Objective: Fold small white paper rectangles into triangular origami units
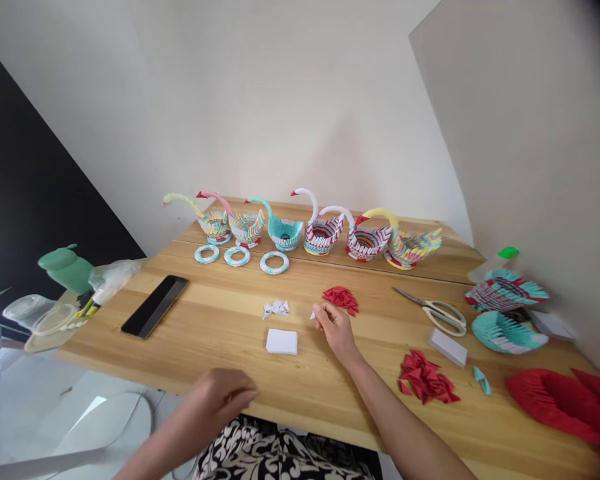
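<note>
Right hand (336, 328) out on the pale wooden desk (220, 320), pinching a small white folded paper piece (313, 315) just beside the little pile of red folded paper pieces (341, 299); left hand (223, 393) curled at the near edge.

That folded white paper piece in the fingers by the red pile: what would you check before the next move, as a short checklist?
1. Right hand pinches the white folded piece: ok.
2. Grip firmness: cannot tell.
3. Left hand free at the table edge: ok.
4. Small red pile beside the right hand: ok.
5. White paper stack within reach: ok.
6. Scissors lying apart from both hands: ok.
</note>
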Demonstrator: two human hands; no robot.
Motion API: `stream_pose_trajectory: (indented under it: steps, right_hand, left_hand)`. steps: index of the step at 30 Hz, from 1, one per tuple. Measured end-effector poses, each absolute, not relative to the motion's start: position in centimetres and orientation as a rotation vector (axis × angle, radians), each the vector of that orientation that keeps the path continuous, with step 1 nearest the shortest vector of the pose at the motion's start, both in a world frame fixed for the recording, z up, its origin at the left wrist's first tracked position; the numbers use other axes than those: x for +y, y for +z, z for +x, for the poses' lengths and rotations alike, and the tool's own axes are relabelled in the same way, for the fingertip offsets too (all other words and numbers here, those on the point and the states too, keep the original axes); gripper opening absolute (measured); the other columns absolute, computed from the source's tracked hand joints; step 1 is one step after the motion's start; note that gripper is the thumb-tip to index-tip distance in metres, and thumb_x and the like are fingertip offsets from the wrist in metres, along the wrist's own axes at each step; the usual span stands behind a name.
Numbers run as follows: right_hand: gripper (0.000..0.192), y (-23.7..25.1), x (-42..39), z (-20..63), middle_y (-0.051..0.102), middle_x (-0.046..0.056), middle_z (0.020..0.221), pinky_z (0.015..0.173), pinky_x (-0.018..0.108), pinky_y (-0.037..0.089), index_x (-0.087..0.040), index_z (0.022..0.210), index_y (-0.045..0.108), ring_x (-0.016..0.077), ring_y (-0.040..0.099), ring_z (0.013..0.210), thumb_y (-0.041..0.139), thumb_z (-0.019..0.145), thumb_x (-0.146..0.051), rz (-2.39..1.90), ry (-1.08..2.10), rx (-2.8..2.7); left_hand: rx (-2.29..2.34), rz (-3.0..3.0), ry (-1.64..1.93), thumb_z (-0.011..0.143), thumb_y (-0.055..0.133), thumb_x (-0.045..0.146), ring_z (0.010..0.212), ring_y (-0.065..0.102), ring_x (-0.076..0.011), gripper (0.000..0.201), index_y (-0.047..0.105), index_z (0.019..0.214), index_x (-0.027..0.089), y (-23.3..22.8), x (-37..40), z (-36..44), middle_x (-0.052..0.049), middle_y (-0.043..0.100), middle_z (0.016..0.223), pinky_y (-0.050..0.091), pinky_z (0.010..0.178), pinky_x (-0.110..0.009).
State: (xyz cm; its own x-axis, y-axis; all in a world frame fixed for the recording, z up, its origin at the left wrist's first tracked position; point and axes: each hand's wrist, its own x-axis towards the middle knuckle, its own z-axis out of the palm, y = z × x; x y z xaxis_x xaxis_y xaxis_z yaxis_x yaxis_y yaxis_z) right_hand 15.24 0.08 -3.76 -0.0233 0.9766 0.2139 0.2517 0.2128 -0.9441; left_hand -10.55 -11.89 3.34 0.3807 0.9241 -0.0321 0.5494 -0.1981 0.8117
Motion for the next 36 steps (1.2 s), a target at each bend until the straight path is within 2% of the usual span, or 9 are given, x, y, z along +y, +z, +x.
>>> stream_pose_trajectory:
  steps: [2, 4, 7, 11, 16, 22, 26, 32, 36]
  right_hand:
    - [0.038, -3.9, 0.1, 15.2, 0.046, -0.004, 0.050, 0.049, 0.024, 0.032, -0.019, 0.060, 0.051, 0.0113, 0.041, 0.048, 0.049, 0.086, -0.047, -1.236, 0.904, -1.468]
    - [0.038, -3.9, 0.1, 15.3, 0.045, -0.004, 0.050, 0.049, 0.024, 0.032, -0.020, 0.060, 0.050, 0.0110, 0.040, 0.048, 0.049, 0.087, -0.047, -1.243, 0.888, -1.452]
    - [0.038, -3.8, 0.1, 15.4, 0.042, -0.004, 0.051, 0.050, 0.023, 0.032, -0.019, 0.059, 0.048, 0.0107, 0.039, 0.050, 0.049, 0.087, -0.045, -1.241, 0.848, -1.450]
    - [0.035, -3.4, 0.0, 15.5, 0.044, -0.004, 0.053, 0.050, 0.023, 0.033, -0.019, 0.061, 0.051, 0.0109, 0.040, 0.051, 0.050, 0.086, -0.045, -1.258, 0.850, -1.430]
    - [0.038, -3.1, 0.3, 16.0, 0.047, -0.002, 0.053, 0.051, 0.024, 0.037, -0.019, 0.061, 0.051, 0.0119, 0.043, 0.052, 0.050, 0.085, -0.049, -1.230, 0.900, -1.369]
    - [0.041, -2.9, 0.7, 16.7, 0.058, 0.003, 0.065, 0.059, 0.027, 0.045, -0.018, 0.083, 0.059, 0.0159, 0.054, 0.061, 0.040, 0.088, -0.054, -1.099, 1.091, -1.285]
    - [0.030, -2.8, 0.6, 16.4, 0.055, 0.001, 0.063, 0.062, 0.026, 0.044, -0.019, 0.069, 0.056, 0.0147, 0.051, 0.062, 0.053, 0.084, -0.045, -1.161, 0.999, -1.370]
    - [0.029, -2.7, 0.3, 15.9, 0.051, -0.002, 0.059, 0.058, 0.024, 0.040, -0.019, 0.064, 0.052, 0.0129, 0.047, 0.058, 0.052, 0.084, -0.040, -1.224, 0.900, -1.380]
    - [0.029, -2.9, 0.2, 15.8, 0.050, -0.002, 0.059, 0.057, 0.024, 0.039, -0.019, 0.065, 0.052, 0.0126, 0.047, 0.057, 0.052, 0.085, -0.040, -1.231, 0.915, -1.372]
  left_hand:
    - [1.199, 2.008, 0.577, 0.087, 0.049, 0.034, 0.069, 0.059, -0.0165, 0.023, 0.067, 0.075, 0.024, 4.7, -9.6, -7.4, -0.001, 0.067, 0.072, 0.041, 0.066, -0.025]
    - [1.238, 2.061, 0.609, 0.085, 0.052, 0.036, 0.069, 0.059, -0.0176, 0.024, 0.067, 0.073, 0.021, 4.7, -6.7, -4.6, -0.003, 0.068, 0.072, 0.039, 0.065, -0.026]
    - [1.308, 2.011, 0.705, 0.078, 0.060, 0.038, 0.072, 0.058, -0.0184, 0.022, 0.069, 0.087, 0.020, 2.5, -2.1, -1.6, -0.004, 0.069, 0.079, 0.037, 0.065, -0.026]
    - [1.122, 1.781, 0.675, 0.079, 0.055, 0.036, 0.061, 0.051, -0.0130, 0.023, 0.066, 0.073, 0.016, 0.1, 1.4, 0.3, 0.000, 0.063, 0.067, 0.034, 0.057, -0.022]
    - [1.005, 1.591, 0.702, 0.078, 0.053, 0.039, 0.056, 0.045, -0.0098, 0.030, 0.059, 0.064, 0.014, -0.1, 2.2, 1.0, 0.002, 0.055, 0.059, 0.034, 0.055, -0.021]
    - [1.045, 1.446, 0.846, 0.071, 0.057, 0.036, 0.050, 0.040, -0.0080, 0.027, 0.051, 0.056, 0.015, -0.2, 2.9, 0.6, 0.004, 0.048, 0.051, 0.031, 0.051, -0.020]
    - [1.049, 1.506, 0.830, 0.072, 0.057, 0.037, 0.050, 0.038, -0.0078, 0.030, 0.050, 0.053, 0.015, -0.6, 2.8, 0.5, 0.004, 0.047, 0.051, 0.030, 0.051, -0.020]
    - [1.026, 1.588, 0.868, 0.078, 0.053, 0.036, 0.057, 0.044, -0.0093, 0.024, 0.059, 0.069, 0.015, -1.6, 2.8, 0.1, 0.002, 0.053, 0.061, 0.035, 0.055, -0.020]
    - [1.019, 1.517, 0.875, 0.077, 0.053, 0.033, 0.057, 0.045, -0.0093, 0.021, 0.057, 0.068, 0.014, -1.5, 2.8, -0.2, 0.002, 0.052, 0.060, 0.035, 0.056, -0.021]
